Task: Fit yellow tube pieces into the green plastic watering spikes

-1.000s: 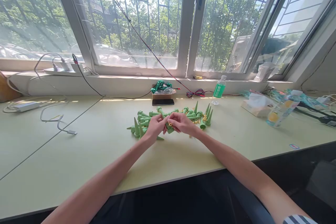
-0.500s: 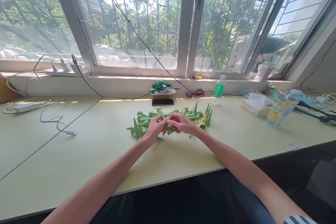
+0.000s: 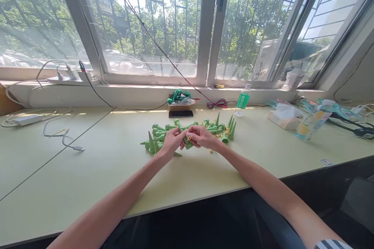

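My left hand (image 3: 172,140) is closed around a green plastic watering spike (image 3: 188,144), which is tilted and partly covered by my fingers. Close against it, my right hand (image 3: 203,137) pinches a small yellow valve piece (image 3: 189,138) at the spike's side. Whether the valve sits inside the spike cannot be made out. Behind and around both hands lie several more green spikes (image 3: 151,144), some standing point up, others on their sides. Small yellow pieces (image 3: 228,133) are scattered among the spikes on the right.
Beyond the pile, a black phone (image 3: 181,114) lies before a small box (image 3: 182,106) of green ties. A water bottle (image 3: 243,100), a tissue box (image 3: 284,120) and a second bottle (image 3: 312,124) stand to the right. Cables (image 3: 62,137) lie on the left of the table (image 3: 96,175).
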{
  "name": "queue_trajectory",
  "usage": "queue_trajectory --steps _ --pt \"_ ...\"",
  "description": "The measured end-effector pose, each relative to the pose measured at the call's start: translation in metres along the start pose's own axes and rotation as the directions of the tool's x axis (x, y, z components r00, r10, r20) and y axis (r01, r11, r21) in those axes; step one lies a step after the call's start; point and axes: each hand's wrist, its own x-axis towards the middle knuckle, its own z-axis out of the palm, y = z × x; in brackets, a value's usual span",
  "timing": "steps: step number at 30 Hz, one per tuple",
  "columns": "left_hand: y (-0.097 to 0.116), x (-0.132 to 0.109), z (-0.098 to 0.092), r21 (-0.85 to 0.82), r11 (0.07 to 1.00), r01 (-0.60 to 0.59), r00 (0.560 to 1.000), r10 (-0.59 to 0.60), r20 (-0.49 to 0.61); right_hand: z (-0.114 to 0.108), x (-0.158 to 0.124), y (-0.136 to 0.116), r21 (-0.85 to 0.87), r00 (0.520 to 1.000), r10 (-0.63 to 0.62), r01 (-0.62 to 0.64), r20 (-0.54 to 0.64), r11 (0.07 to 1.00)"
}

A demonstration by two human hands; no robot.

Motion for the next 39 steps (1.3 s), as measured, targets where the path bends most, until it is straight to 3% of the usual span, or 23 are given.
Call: queue_trajectory --steps 13,29,39 --pt "0.0058 -0.0032 -0.0007 0.276 0.948 -0.157 0.981 0.182 -0.070 0.0012 -0.0005 0.0010 0.018 1.000 0.014 -0.014 0.005 1.000" --pt "0.0073 -0.0038 -0.0013 0.290 0.945 -0.150 0.978 0.185 -0.095 -0.0009 0.0038 0.0055 0.157 0.991 0.137 -0.134 -0.010 0.979" --pt "0.0042 -0.0015 -0.0031 0.300 0.942 -0.149 0.976 0.189 -0.109 -0.0053 0.0030 0.0073 0.307 0.977 0.198 -0.212 0.076 0.928"
